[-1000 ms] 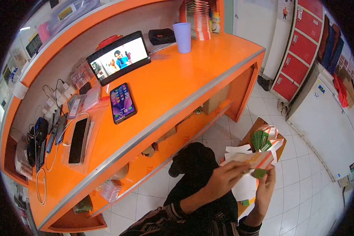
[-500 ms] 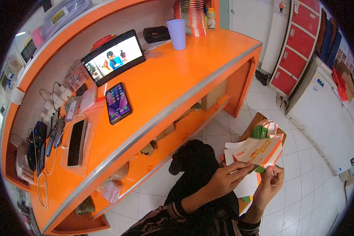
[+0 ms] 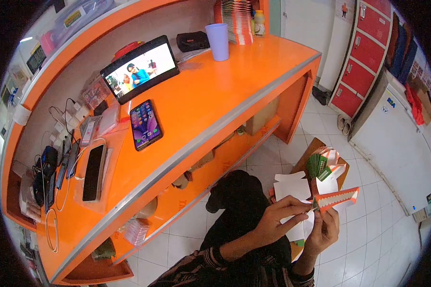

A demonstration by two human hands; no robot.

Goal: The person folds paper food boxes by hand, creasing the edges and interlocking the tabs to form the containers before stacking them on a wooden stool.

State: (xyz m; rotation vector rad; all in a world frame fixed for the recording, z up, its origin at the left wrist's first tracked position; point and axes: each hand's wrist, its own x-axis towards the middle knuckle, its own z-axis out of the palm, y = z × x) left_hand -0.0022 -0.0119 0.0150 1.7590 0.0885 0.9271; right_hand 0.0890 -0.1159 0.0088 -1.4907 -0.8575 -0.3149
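Orange-and-white zigzag-edged paper piece (image 3: 339, 198) is pinched at its left end by the left hand (image 3: 283, 219) and right hand (image 3: 324, 230), near white paper sheets (image 3: 293, 188) at right; contact seems partly hidden, but even pressure is advised.

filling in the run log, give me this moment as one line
left hand: fingertips at orange-edged card | right hand: gripping it | green fanned stack: on wooden surface

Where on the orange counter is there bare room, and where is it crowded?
Widest: the orange counter between the lit smartphone, lavender cup and metal front edge; also right of the cup, in front of the bottle. Crowded: its left end, with chargers and a dark-screened phone, and the wooden bench, mostly under paper pieces.
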